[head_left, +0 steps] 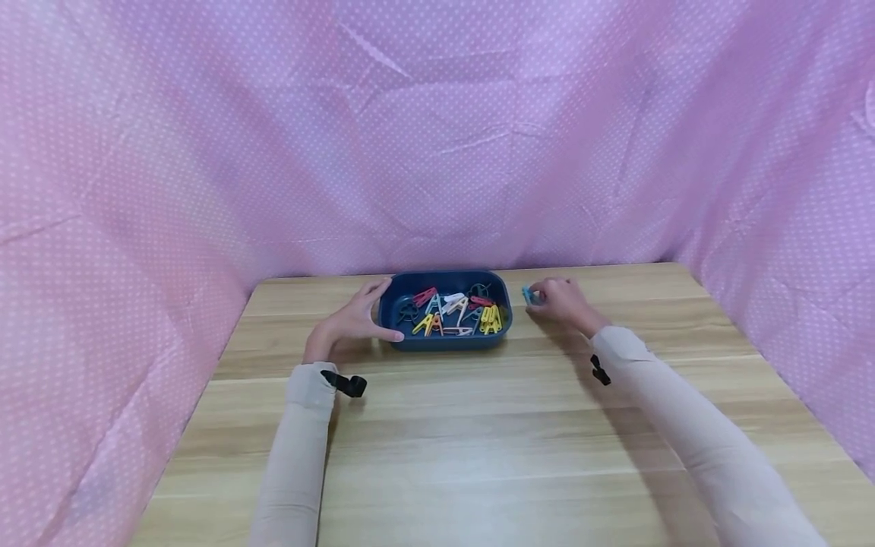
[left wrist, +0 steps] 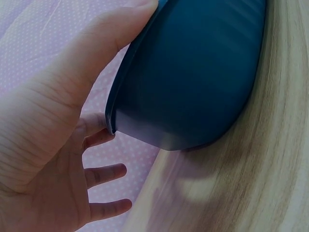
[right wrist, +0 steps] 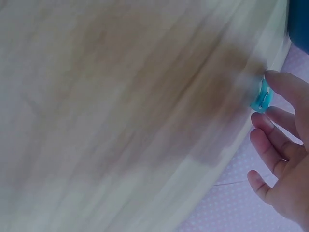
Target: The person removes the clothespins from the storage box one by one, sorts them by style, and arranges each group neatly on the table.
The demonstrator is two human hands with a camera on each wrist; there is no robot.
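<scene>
My left hand (head_left: 355,313) spans the left end of a dark blue plastic basket (head_left: 447,343), the thumb on its near rim and a finger at the far corner. In the left wrist view, thumb and index finger hold the basket's rim (left wrist: 126,65) while the other fingers stay off it. Inside lie several clothespins in red, white, yellow, orange and dark green, among them a yellow clothespin (head_left: 491,319). Right of the basket, my right hand (head_left: 562,302) pinches a teal clothespin (right wrist: 262,99) between thumb and fingers, close to the tabletop.
The wooden table (head_left: 437,441) stretches toward me under both forearms. Behind it and at both sides hangs a pink dotted cloth (head_left: 437,152). A black strap device (head_left: 352,384) sits at my left wrist, and another black piece (head_left: 600,371) at the right one.
</scene>
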